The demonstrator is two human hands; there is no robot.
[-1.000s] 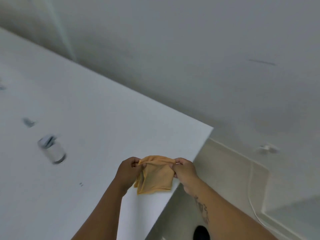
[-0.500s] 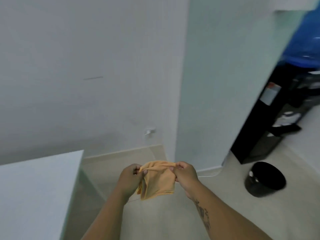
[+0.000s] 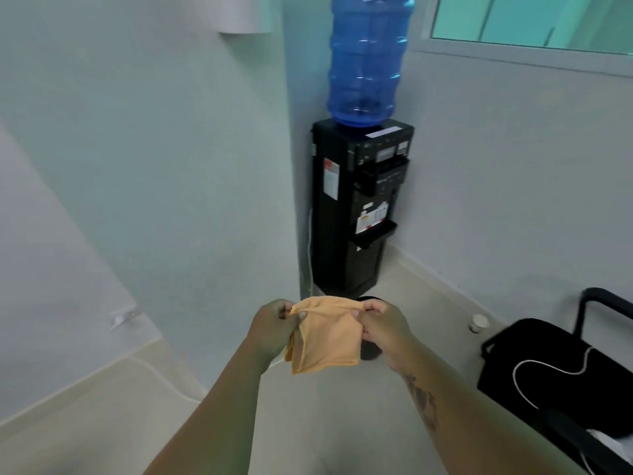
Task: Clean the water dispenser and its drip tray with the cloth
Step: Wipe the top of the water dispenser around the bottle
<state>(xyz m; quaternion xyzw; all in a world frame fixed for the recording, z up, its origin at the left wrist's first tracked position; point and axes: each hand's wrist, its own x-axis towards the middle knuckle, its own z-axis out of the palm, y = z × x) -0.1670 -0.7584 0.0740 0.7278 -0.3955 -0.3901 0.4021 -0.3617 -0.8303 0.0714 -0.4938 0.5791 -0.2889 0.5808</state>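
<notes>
Both hands, left hand (image 3: 274, 325) and right hand (image 3: 385, 329), are pinching the folded orange cloth (image 3: 325, 337) taut, well short of the black floor-standing water dispenser (image 3: 346, 207), likely readying a wiping face.

A black chair (image 3: 555, 399) stands at the right, a white cable (image 3: 515, 378) looped across its seat. Near it on the pale floor (image 3: 325, 423), close to the wall, sits a small whitish pot (image 3: 478, 322) (too blurred to name). A green-tinted window (image 3: 531, 18) fills the upper right.
</notes>
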